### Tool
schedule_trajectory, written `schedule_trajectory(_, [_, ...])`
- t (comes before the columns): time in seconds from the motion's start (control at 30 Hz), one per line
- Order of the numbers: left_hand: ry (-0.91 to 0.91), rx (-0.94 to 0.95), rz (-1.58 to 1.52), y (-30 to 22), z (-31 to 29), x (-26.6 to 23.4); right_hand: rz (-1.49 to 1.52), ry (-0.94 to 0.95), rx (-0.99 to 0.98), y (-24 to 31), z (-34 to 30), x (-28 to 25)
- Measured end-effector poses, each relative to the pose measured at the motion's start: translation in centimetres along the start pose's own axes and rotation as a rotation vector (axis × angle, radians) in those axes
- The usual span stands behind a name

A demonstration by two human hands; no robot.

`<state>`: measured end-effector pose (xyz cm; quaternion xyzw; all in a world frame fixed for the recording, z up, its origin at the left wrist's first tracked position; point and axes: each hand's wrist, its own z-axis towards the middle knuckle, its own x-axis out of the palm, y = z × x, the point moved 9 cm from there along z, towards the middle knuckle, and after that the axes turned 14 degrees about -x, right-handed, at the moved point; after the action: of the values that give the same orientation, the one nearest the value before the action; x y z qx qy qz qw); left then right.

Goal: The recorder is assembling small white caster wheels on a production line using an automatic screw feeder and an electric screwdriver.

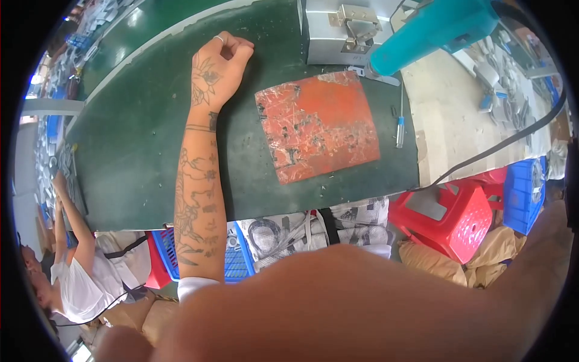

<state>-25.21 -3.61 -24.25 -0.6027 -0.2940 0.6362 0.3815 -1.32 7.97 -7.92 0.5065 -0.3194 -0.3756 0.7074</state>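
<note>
My left hand [220, 69] rests on the green tabletop [139, 145], its fingers curled in toward the thumb. I see nothing in them, and a ring sits on one finger. The tattooed left forearm reaches up from the lower edge. To the right of it, apart from my hand, lies a worn red square plate [319, 127], scratched and chipped. My right hand [289, 308] is very close to the camera and blurred, filling the lower part of the view. Its fingers cannot be made out, nor whether they hold anything.
A metal box with a latch [347, 33] stands behind the plate, beside a teal cylindrical tool [434, 36]. A small blue-handled screwdriver [400, 130] lies to the plate's right. A dark cable crosses the right side. Red stools [458, 220] and a blue crate [522, 196] stand below; another person sits at left.
</note>
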Motion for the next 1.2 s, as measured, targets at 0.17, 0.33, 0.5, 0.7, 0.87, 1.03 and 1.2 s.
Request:
schedule_trajectory(0.17, [-0.068,0.035,0.019,-1.4,-0.4,-2.1,0.034,-0.02,0.093,1.2,-2.6,-2.3])
schedule_trajectory(0.33, [-0.081,0.228,-0.084,-4.9,-0.5,1.9,0.015,0.024,0.091,4.8,-3.8,-6.6])
schedule_trajectory(0.5, [-0.077,0.059,-0.094,-2.3,-1.9,-2.0,-0.031,-0.43,-0.302,7.2,-8.6,-17.1])
schedule_trajectory(0.7, [-0.038,-0.001,-0.189,-1.6,-1.9,-2.4,0.312,-0.498,-0.522,10.1,-6.6,-26.9])
schedule_trajectory(0.87, [-0.026,-0.082,-0.141,-2.2,-0.6,-1.8,-0.308,-0.732,-0.582,9.0,-4.9,-38.4])
schedule_trajectory(1.03, [-0.043,-0.045,-0.095,-2.1,-0.2,-1.4,-1.625,-0.624,-0.224,0.2,0.4,-52.3])
schedule_trajectory(1.2, [-0.053,-0.102,-0.155,-1.5,-0.2,-2.1,-2.0,-0.649,0.071,-6.0,3.8,-57.5])
